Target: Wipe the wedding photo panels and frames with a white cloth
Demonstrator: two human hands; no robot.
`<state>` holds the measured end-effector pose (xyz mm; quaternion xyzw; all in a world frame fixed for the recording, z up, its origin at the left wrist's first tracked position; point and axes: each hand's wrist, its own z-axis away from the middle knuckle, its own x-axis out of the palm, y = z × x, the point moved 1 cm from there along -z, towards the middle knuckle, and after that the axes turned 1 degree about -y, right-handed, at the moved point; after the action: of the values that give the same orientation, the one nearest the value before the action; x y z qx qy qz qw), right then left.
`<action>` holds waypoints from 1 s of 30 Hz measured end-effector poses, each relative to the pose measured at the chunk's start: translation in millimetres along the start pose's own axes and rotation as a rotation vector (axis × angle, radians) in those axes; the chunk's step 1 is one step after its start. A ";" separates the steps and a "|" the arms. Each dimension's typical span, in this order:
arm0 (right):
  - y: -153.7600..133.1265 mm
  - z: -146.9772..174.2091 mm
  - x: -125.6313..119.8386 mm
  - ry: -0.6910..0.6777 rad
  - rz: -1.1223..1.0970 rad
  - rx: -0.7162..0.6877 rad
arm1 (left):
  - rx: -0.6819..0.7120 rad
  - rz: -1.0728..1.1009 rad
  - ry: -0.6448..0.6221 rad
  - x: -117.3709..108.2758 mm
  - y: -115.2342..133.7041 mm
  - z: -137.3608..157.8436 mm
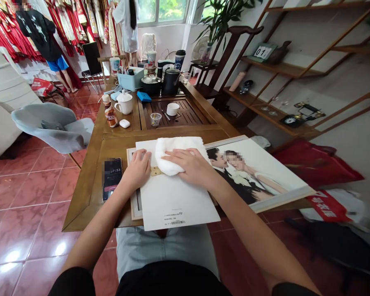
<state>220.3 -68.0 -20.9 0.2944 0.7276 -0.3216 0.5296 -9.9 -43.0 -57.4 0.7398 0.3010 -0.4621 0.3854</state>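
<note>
A white book or board (175, 201) with a barcode and small print at its near edge lies in front of me, over a pale frame (136, 207). My left hand (138, 167) rests on its left side, fingers laid on the surface. Under my right hand (191, 164) is a folded white cloth (169, 165), pressed against the upper part of the white cover, with the fingers over it. A tan patch (156, 171) shows beside the cloth. To the right lies a large photo panel (249, 172) of a couple, partly behind my right forearm.
A phone (112, 179) lies left on the wooden table (89, 197). Farther back are a bottle (110, 113), a lidded white mug (124, 102), a small cup (172, 109) and a black kettle (171, 82). A grey chair (54, 123) stands left; shelves (283, 68) are right. Two people stand behind.
</note>
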 end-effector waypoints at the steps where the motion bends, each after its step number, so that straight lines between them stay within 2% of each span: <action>1: -3.7 -1.7 1.9 -0.004 -0.019 -0.037 | 0.006 0.003 -0.001 0.0 -0.6 0.0; 5: -7.5 -5.0 4.1 0.002 -0.069 -0.095 | 0.019 0.013 -0.011 0.2 -2.7 -0.3; 10: 8.7 0.8 -6.0 0.026 -0.008 0.019 | 0.003 0.016 0.004 0.5 -2.5 -0.9; 13: 8.6 4.7 -8.5 0.038 0.018 0.060 | -0.001 0.016 -0.006 0.2 -1.6 -0.7; 18: -9.4 9.6 -3.3 -0.029 -0.062 -0.162 | 0.011 0.024 -0.018 -1.9 -1.0 -0.3; 20: -11.2 11.5 -3.4 -0.036 -0.070 -0.186 | 0.012 0.030 -0.033 -3.0 -0.2 -0.3; 25: -10.1 21.3 -5.5 0.004 -0.003 -0.131 | -0.021 0.026 -0.021 -3.7 1.7 -0.3; 30: -26.9 43.0 1.1 0.010 -0.041 -0.347 | -0.012 0.037 -0.043 -1.7 0.8 0.7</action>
<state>224.3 -118.1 -27.7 0.1854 0.7808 -0.2002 0.5621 -10.3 -44.2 -55.8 0.7328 0.2818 -0.4687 0.4048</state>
